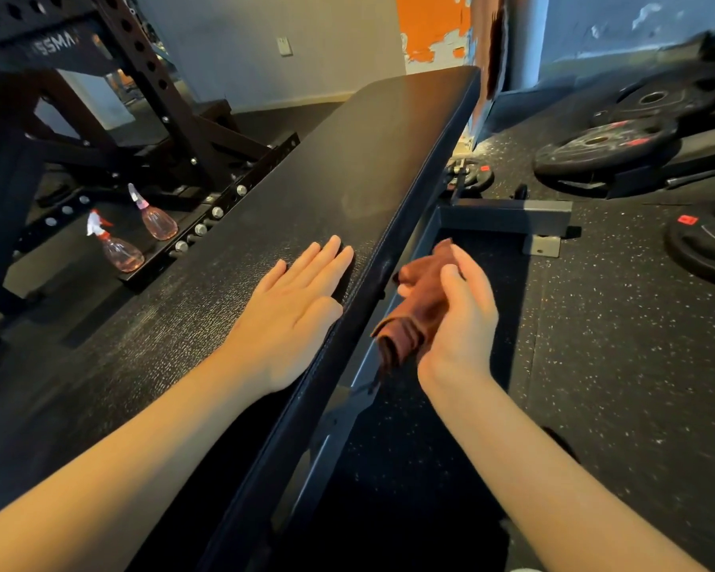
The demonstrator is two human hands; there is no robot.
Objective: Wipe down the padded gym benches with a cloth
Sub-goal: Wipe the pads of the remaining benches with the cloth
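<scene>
Black bench pad [327, 171]: left hand [294, 299] flat near its edge; right hand [459, 319] grips cloth [417, 307] alongside.

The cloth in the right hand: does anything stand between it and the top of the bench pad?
Only the left hand, resting flat on the bench pad beside its edge, next to the cloth in the right hand. The pad beyond it is uncovered.
</scene>
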